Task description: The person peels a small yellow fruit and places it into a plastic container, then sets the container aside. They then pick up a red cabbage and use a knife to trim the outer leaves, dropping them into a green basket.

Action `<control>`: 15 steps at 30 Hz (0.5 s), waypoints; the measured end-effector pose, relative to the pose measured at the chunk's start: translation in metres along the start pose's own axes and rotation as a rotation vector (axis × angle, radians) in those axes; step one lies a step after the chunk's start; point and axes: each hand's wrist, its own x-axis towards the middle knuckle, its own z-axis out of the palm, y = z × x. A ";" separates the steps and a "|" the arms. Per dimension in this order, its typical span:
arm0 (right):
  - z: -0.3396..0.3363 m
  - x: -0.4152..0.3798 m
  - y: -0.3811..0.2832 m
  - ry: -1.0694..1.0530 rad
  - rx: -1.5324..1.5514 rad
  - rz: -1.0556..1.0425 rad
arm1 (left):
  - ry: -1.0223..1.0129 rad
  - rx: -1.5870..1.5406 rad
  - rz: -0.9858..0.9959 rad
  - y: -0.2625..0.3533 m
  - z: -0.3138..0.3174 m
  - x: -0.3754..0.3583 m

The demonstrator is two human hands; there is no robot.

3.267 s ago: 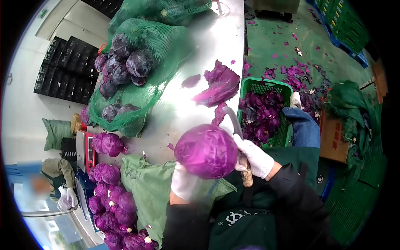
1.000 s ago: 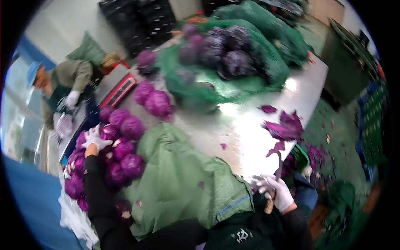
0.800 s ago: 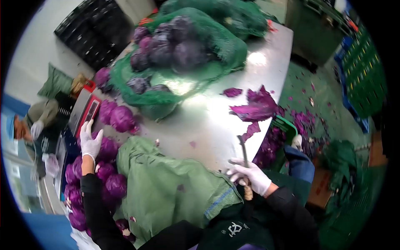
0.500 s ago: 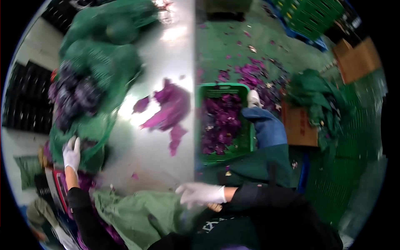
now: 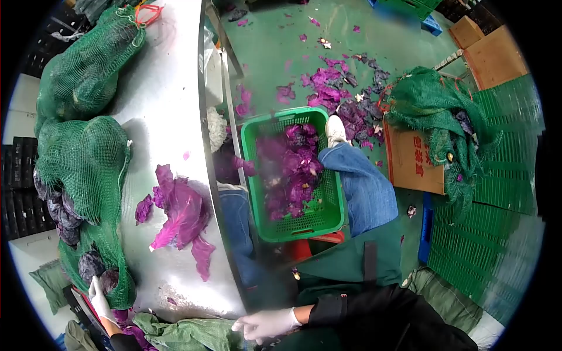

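My left hand (image 5: 100,300), in a white glove, is at the lower end of a green mesh bag (image 5: 82,167). Its fingers stretch out against the dark red cabbages (image 5: 91,265) in the bag's mouth; part of the hand is hidden by the bag. My right hand (image 5: 266,325), also gloved in white, is low in front of my body with its fingers curled in. It is beside a pale green sack (image 5: 187,332) at the table's near end. Whatever lies inside its fingers is hidden. Loose purple cabbage leaves (image 5: 181,210) lie on the metal table (image 5: 158,105).
A green crate (image 5: 336,202) with purple leaves stands on the floor by my legs. More leaves (image 5: 328,85) litter the floor beyond it. Another full mesh bag (image 5: 88,70) lies farther up the table. At right, mesh netting (image 5: 436,105) drapes over a cardboard box (image 5: 410,158).
The view has shifted, so the table sits farther left and the crate shows fully. My left hand stays at the bag's lower end, now against the cabbages. My right hand appears lower in view.
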 end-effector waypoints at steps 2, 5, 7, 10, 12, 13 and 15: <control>-0.003 0.001 0.000 0.003 0.010 -0.001 | -0.028 0.019 -0.066 -0.008 -0.007 0.008; -0.003 -0.005 -0.006 0.016 0.006 -0.008 | 0.206 0.582 0.155 -0.036 0.003 0.018; -0.002 -0.011 -0.013 0.041 -0.008 -0.013 | 0.196 0.697 0.320 -0.036 0.016 0.011; -0.003 -0.010 -0.008 0.075 0.017 -0.043 | 0.131 0.402 0.260 0.015 0.048 -0.030; -0.006 -0.006 -0.003 0.072 0.052 -0.052 | 0.256 0.522 0.444 0.055 0.084 -0.082; -0.005 -0.010 -0.012 0.098 -0.027 -0.073 | 0.317 0.658 0.566 0.072 0.096 -0.106; 0.003 -0.019 -0.024 0.217 0.044 -0.114 | 0.326 0.750 0.840 0.110 0.114 -0.150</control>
